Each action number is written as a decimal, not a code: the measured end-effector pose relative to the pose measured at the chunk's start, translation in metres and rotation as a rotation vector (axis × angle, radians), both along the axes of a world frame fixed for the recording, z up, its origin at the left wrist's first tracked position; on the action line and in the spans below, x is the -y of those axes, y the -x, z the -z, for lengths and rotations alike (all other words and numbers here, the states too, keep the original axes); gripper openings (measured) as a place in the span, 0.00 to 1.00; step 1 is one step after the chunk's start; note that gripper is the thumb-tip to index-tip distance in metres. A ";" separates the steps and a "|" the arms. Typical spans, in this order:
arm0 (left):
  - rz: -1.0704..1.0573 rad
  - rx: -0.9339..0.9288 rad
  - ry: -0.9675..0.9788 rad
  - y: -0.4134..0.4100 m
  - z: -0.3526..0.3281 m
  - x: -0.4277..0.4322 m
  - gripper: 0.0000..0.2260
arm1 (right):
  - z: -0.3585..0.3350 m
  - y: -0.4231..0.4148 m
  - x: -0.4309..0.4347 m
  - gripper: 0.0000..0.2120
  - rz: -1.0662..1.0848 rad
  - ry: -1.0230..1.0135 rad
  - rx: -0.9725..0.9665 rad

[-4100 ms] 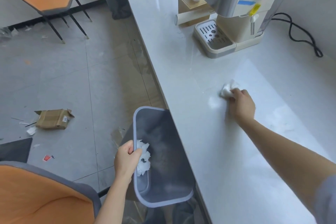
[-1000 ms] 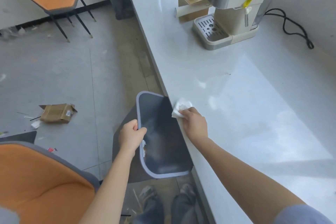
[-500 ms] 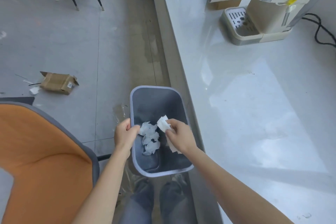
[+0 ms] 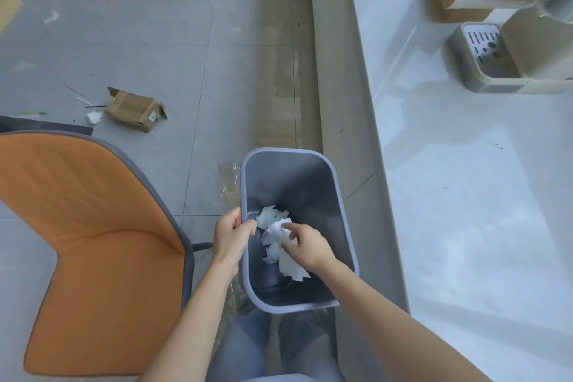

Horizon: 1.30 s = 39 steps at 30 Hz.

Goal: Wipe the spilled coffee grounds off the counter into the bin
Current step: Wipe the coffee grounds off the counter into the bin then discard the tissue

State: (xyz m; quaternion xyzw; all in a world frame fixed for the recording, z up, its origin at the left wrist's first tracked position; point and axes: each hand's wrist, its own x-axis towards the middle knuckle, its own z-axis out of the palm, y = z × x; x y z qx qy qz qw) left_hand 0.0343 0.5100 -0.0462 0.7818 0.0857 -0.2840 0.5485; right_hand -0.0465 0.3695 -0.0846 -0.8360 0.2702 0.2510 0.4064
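The counter was smooth, glossy, pale and stone-like, throwing back the light. The bin looked like matt grey plastic, the tissue in it thin crumpled white paper. The chair wore orange cloth; the box on the matt floor tiles was brown cardboard.

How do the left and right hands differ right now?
The left hand grips the near-left rim of the bin; the right hand is over the bin's opening. The left hand holds only the rim; the right hand pinches a white tissue between finger and thumb. Both are at the bin, beside the counter.
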 end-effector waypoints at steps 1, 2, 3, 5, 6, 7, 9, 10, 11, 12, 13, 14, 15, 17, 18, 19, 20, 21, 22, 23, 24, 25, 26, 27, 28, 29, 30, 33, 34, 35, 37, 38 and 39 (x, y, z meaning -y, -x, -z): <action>0.007 0.007 -0.001 -0.003 0.001 -0.003 0.11 | 0.000 -0.002 -0.002 0.24 -0.030 -0.038 -0.046; 0.011 0.013 0.001 -0.007 0.001 -0.005 0.12 | -0.001 -0.004 -0.003 0.25 -0.038 -0.077 -0.075; 0.012 0.015 0.005 -0.010 0.001 -0.008 0.13 | -0.004 -0.006 -0.003 0.25 -0.026 -0.099 -0.073; 0.017 0.012 0.006 -0.019 0.001 -0.013 0.14 | -0.013 -0.011 0.001 0.20 0.035 -0.073 0.054; 0.019 0.010 0.003 -0.022 0.000 -0.015 0.14 | -0.020 -0.014 0.004 0.17 0.079 -0.020 0.174; 0.020 0.002 0.005 -0.026 0.000 -0.017 0.13 | -0.028 -0.016 0.009 0.15 0.133 0.046 0.308; 0.024 -0.027 0.018 -0.034 0.000 -0.021 0.10 | -0.044 -0.018 0.022 0.15 0.256 0.179 0.539; 0.027 -0.042 0.028 -0.037 0.001 -0.023 0.09 | -0.048 -0.018 0.029 0.15 0.314 0.244 0.607; 0.029 -0.054 0.035 -0.041 0.002 -0.025 0.08 | -0.050 -0.017 0.035 0.14 0.365 0.294 0.629; 0.034 -0.061 0.039 -0.046 0.003 -0.026 0.08 | -0.051 -0.016 0.040 0.13 0.413 0.315 0.607; 0.044 -0.064 0.040 -0.050 0.004 -0.026 0.08 | -0.048 -0.015 0.044 0.12 0.457 0.291 0.543; 0.063 -0.066 0.038 -0.054 0.007 -0.027 0.09 | -0.044 -0.014 0.047 0.14 0.503 0.226 0.449; 0.080 -0.066 0.035 -0.056 0.009 -0.027 0.09 | -0.039 -0.011 0.048 0.15 0.546 0.131 0.363; 0.119 -0.073 0.031 -0.058 0.017 -0.027 0.09 | -0.025 -0.004 0.045 0.12 0.581 0.000 0.268; 0.145 -0.081 0.022 -0.059 0.022 -0.027 0.09 | -0.017 -0.001 0.041 0.10 0.585 -0.001 0.258; 0.171 -0.091 0.008 -0.059 0.030 -0.027 0.10 | -0.010 0.000 0.038 0.10 0.601 0.007 0.254; 0.194 -0.099 -0.009 -0.059 0.038 -0.026 0.11 | -0.003 0.000 0.035 0.11 0.627 0.015 0.243; 0.214 -0.105 -0.031 -0.059 0.047 -0.026 0.13 | 0.005 -0.001 0.033 0.11 0.654 0.017 0.222; 0.234 -0.107 -0.056 -0.058 0.057 -0.025 0.14 | 0.014 -0.002 0.032 0.12 0.679 0.012 0.193; 0.252 -0.103 -0.085 -0.057 0.068 -0.024 0.15 | 0.024 -0.002 0.031 0.13 0.704 0.002 0.159; 0.272 -0.090 -0.119 -0.056 0.081 -0.023 0.14 | 0.035 -0.003 0.031 0.13 0.729 -0.016 0.121; 0.290 -0.066 -0.161 -0.054 0.097 -0.023 0.14 | 0.048 -0.003 0.031 0.14 0.752 -0.043 0.084; 0.293 -0.037 -0.205 -0.053 0.114 -0.022 0.15 | 0.064 -0.002 0.032 0.14 0.777 -0.080 0.053; 0.278 -0.014 -0.247 -0.053 0.132 -0.022 0.16 | 0.082 -0.003 0.032 0.14 0.803 -0.123 0.029; 0.262 -0.010 -0.280 -0.051 0.153 -0.021 0.15 | 0.101 -0.003 0.032 0.14 0.825 -0.164 0.003; 0.251 -0.027 -0.303 -0.049 0.176 -0.021 0.14 | 0.122 -0.003 0.032 0.14 0.848 -0.195 -0.025; 0.247 -0.052 -0.320 -0.046 0.199 -0.020 0.11 | 0.142 -0.002 0.032 0.13 0.877 -0.216 -0.052; 0.233 -0.105 -0.350 -0.041 0.273 -0.020 0.05 | 0.208 0.002 0.029 0.16 0.976 -0.252 -0.110; 0.238 -0.123 -0.366 -0.040 0.297 -0.020 0.05 | 0.230 0.004 0.027 0.17 1.011 -0.263 -0.131; 0.252 -0.144 -0.381 -0.038 0.319 -0.020 0.05 | 0.250 0.007 0.025 0.18 1.047 -0.268 -0.153; 0.292 -0.199 -0.391 -0.031 0.358 -0.020 0.05 | 0.285 0.013 0.023 0.19 1.099 -0.275 -0.198; 0.318 -0.218 -0.400 -0.028 0.375 -0.021 0.05 | 0.301 0.016 0.023 0.20 1.111 -0.289 -0.220; 0.343 -0.226 -0.416 -0.025 0.390 -0.023 0.05 | 0.316 0.019 0.023 0.21 1.117 -0.303 -0.239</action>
